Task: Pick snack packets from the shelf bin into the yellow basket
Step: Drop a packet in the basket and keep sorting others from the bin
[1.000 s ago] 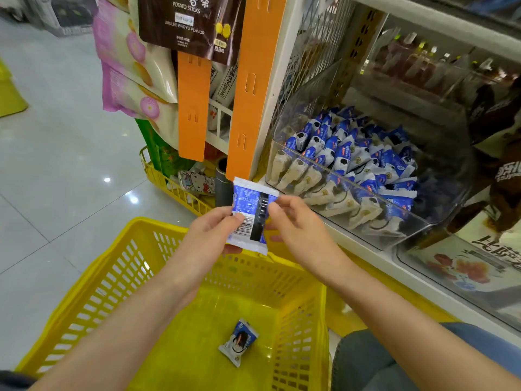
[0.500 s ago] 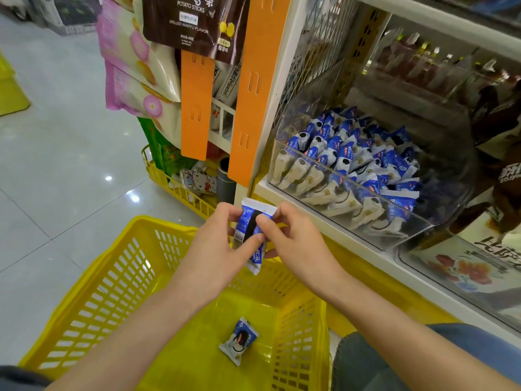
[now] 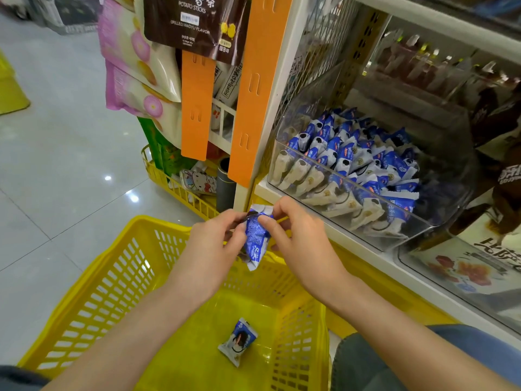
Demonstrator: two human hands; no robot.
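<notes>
The one wide camera rides on my head, looking forward and down, close over my left hand and right hand, yellow basket beneath them, shelf bin to their right.

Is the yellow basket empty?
No, one packet lies on the bottom of the basket.

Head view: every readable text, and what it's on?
"POTATO STICKS": brown hanging bag.
"GRILLED WAGYU FLAVOR": same bag, lower line.
Blurred, unreadable: held packet, pinched by left hand and right hand.
Too small to read: bin packets, basket packet.
Cut off and blurred: printed pack at lower right.
</notes>
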